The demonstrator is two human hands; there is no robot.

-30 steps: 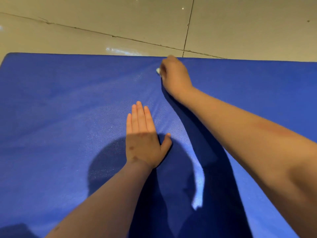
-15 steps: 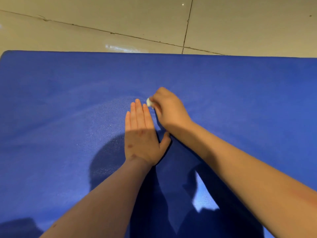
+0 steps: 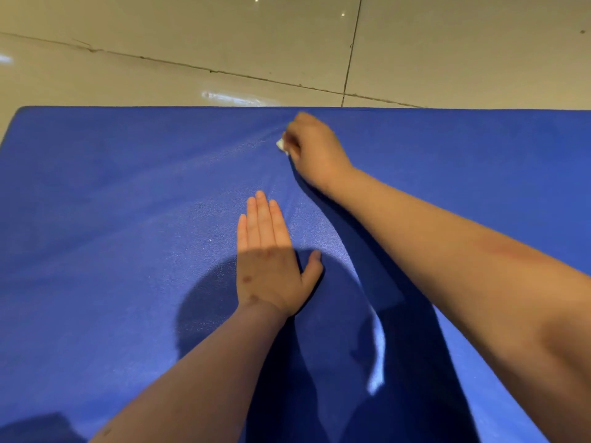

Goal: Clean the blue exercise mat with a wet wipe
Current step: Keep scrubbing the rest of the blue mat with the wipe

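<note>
The blue exercise mat [image 3: 134, 238] lies flat on a glossy beige tiled floor [image 3: 192, 39] and fills most of the view, its far edge running straight across below the dark grout lines and its far left corner rounded. The right hand [image 3: 315, 151] reaches out to the mat close to that far edge, fingers curled round a small white wet wipe [image 3: 281, 144] and pressing it against the blue surface; only a scrap of the wipe peeks out at the left side of the fingers, and this hand is a little blurred, so how the wipe is folded cannot be made out. The left hand [image 3: 268, 270] rests palm down on the mat nearer the person, fingers straight and held together, thumb spread out to the right, holding nothing. It lies well apart from the right hand. Dark shadows of both forearms and a rounded shadow fall across the near part of the mat, with a bright sliver of light between them.
</note>
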